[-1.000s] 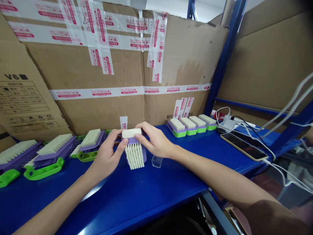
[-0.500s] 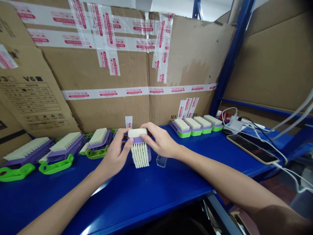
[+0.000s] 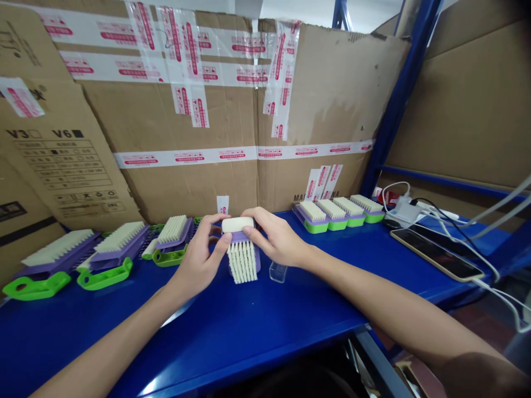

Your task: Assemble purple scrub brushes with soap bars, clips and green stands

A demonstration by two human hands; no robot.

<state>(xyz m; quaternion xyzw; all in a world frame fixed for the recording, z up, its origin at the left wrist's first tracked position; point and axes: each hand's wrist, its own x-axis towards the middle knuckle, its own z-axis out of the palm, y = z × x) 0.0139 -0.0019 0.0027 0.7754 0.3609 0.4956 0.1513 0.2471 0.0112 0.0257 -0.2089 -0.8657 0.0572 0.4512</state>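
Note:
Between my two hands is a scrub brush [image 3: 243, 261] with a purple base and cream bristles, the bristles facing me. A white rounded block [image 3: 237, 224] sits at its upper end; whether the two are joined I cannot tell. My left hand [image 3: 203, 249] pinches the left side, thumb in front. From the right, my right hand [image 3: 279, 237] closes its thumb and fingers on the block's edge. Just below that hand, a small clear plastic piece [image 3: 277, 272] rests on the blue shelf [image 3: 249, 337].
To the left lie several purple brushes [image 3: 120, 237] with green handles [image 3: 105, 276]. Several purple-and-green brushes [image 3: 338, 213] stand in a row at the back right. A phone [image 3: 435, 254], a charger [image 3: 406, 209] and white cables are at right. Taped cardboard [image 3: 186, 121] walls the back.
The whole view has shifted slightly, with the scene sliding a little to the right. Both hands keep the same hold on the brush and block.

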